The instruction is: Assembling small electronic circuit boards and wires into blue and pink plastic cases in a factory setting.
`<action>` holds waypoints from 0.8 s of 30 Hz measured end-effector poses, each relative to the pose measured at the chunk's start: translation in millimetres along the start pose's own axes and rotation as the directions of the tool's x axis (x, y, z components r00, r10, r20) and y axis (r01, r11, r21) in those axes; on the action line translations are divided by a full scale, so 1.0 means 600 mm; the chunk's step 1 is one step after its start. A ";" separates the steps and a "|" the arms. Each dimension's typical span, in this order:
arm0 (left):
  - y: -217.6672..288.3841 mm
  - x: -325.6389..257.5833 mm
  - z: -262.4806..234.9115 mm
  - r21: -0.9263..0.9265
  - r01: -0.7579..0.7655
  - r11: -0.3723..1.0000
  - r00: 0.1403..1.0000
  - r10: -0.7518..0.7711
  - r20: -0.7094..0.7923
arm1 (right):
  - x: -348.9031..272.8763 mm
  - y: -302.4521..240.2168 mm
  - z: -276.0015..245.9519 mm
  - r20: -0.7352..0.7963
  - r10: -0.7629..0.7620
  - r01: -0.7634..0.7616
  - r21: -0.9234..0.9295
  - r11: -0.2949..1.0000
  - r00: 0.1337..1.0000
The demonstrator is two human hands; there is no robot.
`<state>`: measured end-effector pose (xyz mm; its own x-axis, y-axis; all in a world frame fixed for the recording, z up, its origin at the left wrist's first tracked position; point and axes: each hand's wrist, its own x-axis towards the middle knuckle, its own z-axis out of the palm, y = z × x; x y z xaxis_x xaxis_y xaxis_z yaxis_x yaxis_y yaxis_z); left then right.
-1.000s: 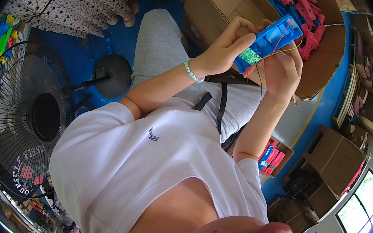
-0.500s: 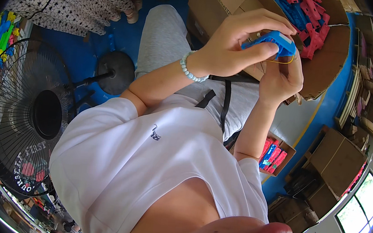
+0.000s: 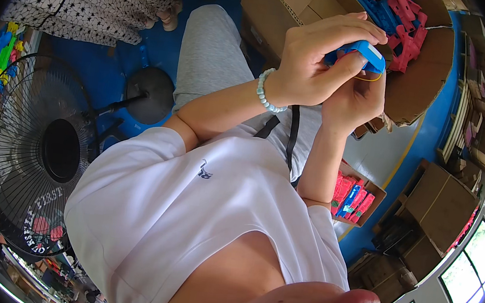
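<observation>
One blue plastic housing [image 3: 362,49] is held up in front of the person, over the lap and before a large cardboard box. It is glossy and angular, with a paler patch on its upper face, and a single thin yellow wire [image 3: 371,80] loops out below it; much of its body is hidden by the fingers.

Two bare hands grasp it. The left hand [image 3: 317,59] arches its fingers over the top and presses its thumb on the near side; the right hand [image 3: 357,104] curls around it from below, its fingertips partly hidden. One bracelet [image 3: 263,91] of pale beads circles the left wrist, and two black straps [image 3: 292,136] lie over the grey trousers [image 3: 211,53].

Two open boxes contain coloured parts. The large cardboard box [image 3: 417,96] has a heap of red pieces [image 3: 405,41] and blue pieces [image 3: 387,16], too tangled to count. The smaller carton [image 3: 373,208], beyond the right forearm, contains several red parts [image 3: 360,208] in a row with at least one blue part [image 3: 348,201] among them. One black fan [image 3: 60,150] stands at the person's left.
</observation>
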<state>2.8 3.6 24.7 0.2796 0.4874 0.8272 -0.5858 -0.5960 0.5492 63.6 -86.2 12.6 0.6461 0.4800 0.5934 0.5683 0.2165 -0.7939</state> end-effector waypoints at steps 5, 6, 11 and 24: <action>-0.016 0.003 0.010 0.098 0.102 0.990 0.994 -0.105 0.025 | 0.020 0.044 -0.013 0.059 0.015 -0.012 -0.052 0.999 0.998; -0.016 0.013 0.008 0.048 0.194 0.980 0.979 -0.196 0.052 | 0.029 0.042 -0.013 0.045 0.079 -0.082 0.075 0.994 0.996; -0.051 0.016 -0.020 -0.240 0.648 0.723 0.738 -0.519 0.430 | 0.102 0.074 -0.061 0.113 0.253 -0.276 0.465 0.841 0.961; -0.057 -0.049 0.029 -0.582 0.699 0.416 0.637 -0.732 0.241 | 0.001 0.037 -0.097 0.281 0.464 -0.540 0.352 0.765 0.840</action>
<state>27.9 -1.5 -16.0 0.7905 0.5930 0.1531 -0.4908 0.4640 0.7374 106.0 -130.4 3.2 0.6636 0.7423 0.0926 -0.0938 0.2054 -0.9742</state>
